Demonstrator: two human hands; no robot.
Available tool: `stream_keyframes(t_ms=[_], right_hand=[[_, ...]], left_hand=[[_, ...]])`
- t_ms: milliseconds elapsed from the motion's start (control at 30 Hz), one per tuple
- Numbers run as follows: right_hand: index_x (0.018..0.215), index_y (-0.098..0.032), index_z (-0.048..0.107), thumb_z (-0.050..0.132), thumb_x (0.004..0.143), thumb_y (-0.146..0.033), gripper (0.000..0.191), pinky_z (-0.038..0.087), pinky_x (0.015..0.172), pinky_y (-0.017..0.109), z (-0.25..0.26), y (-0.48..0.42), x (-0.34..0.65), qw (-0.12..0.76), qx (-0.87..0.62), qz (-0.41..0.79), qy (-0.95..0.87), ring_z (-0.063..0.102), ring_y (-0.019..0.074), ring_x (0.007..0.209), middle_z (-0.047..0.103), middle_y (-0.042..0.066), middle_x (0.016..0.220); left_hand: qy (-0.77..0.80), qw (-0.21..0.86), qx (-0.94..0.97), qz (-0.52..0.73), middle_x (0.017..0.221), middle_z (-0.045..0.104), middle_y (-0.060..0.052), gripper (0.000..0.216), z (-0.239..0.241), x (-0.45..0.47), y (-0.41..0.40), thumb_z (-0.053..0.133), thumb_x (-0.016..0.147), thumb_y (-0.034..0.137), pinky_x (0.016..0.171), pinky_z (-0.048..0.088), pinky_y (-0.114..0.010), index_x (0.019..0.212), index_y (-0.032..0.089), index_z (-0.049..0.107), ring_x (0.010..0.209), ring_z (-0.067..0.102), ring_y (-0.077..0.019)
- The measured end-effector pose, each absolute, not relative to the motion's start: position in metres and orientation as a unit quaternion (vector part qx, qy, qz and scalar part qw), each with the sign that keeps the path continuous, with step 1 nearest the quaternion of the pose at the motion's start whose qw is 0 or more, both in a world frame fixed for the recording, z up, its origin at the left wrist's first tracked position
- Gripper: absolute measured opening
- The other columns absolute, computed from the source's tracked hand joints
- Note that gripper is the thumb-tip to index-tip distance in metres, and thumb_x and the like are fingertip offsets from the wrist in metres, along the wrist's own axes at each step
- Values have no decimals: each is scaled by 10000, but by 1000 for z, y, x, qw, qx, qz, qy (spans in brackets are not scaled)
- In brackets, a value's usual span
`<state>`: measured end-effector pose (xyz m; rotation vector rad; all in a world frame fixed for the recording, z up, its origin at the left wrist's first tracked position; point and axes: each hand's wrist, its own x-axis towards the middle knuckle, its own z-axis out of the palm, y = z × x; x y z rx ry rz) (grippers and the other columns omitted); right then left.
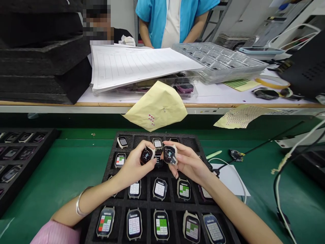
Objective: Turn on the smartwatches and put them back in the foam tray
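Working over green worktop [76, 162]; shelf beyond my hands, a person in blue [175, 20] behind it. Left hand [133, 167] pinches one watch [146, 155], right hand [189, 166] grips a second watch [169, 154]: pale cases, dark lit screens, side by side just above black foam tray [147, 203]. Under my wrists, tray cells hold lit watches. Yellow sheet [157, 106] hangs beyond; white cable [236, 169] lies right of right hand.

The one head-worn camera looks forward and down, close above the left hand [133, 166] and right hand [189, 163] at mid-frame over the black foam compartment tray [137, 135]; the white wood-edged shelf [215, 94] crosses the top.
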<state>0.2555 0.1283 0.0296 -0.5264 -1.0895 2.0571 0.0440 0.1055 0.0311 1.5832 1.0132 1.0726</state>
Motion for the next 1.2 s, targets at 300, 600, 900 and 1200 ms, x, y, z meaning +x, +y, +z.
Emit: stream_keyframes(t_ms=[300, 600, 900, 1200], right_hand=[[1232, -225, 641, 711, 856, -242, 383, 582, 509, 244, 33, 123, 253, 369, -228, 786, -441, 689, 149, 556, 707, 55, 892], [1214, -218, 649, 715, 845, -249, 376, 580, 504, 246, 36, 122, 254, 377, -240, 777, -443, 685, 145, 540, 720, 70, 930], [1226, -205, 641, 725, 831, -251, 407, 557, 447, 242, 36, 121, 254, 372, -246, 776, -447, 671, 148, 514, 712, 55, 884], [1228, -198, 638, 721, 835, -259, 406, 560, 454, 253, 37, 121, 254, 372, -249, 769, -456, 666, 146, 509, 705, 58, 882]], left_hand=[[398, 490, 652, 420, 878, 489, 27, 219, 34, 42, 104, 533, 814, 58, 754, 367, -229, 965, 212, 494, 821, 463, -130], [403, 487, 652, 419, 850, 479, 30, 217, 34, 41, 103, 528, 815, 65, 710, 363, -232, 967, 213, 488, 775, 456, -129], [419, 452, 662, 427, 871, 513, 5, 164, 35, 41, 105, 533, 831, 116, 746, 401, -253, 963, 205, 491, 812, 499, -152], [417, 428, 691, 407, 873, 525, 9, 183, 36, 39, 105, 535, 828, 102, 746, 400, -238, 972, 208, 498, 808, 498, -146]])
